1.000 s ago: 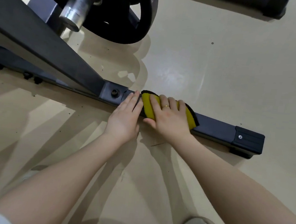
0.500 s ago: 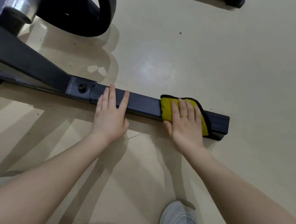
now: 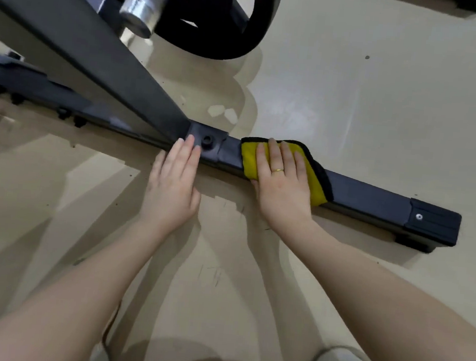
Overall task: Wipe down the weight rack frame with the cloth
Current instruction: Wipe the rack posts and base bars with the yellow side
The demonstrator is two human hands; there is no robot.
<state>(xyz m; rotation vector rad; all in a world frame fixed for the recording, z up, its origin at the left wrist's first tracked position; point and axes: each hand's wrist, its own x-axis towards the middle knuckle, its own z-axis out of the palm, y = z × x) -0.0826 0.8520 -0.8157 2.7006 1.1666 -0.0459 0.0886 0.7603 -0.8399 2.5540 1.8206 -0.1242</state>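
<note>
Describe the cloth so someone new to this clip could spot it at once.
Find the dark rack base bar lying along the beige floor. The cloth is draped over it, under the flat right hand. It is the only bright yellow thing, with black edging.

The right hand (image 3: 283, 184) presses a yellow cloth (image 3: 312, 176) flat on the dark floor bar (image 3: 374, 199). The left hand (image 3: 172, 185) rests fingers straight on the bar's bolted joint (image 3: 205, 141). A black plate (image 3: 217, 15) hangs above.
</note>
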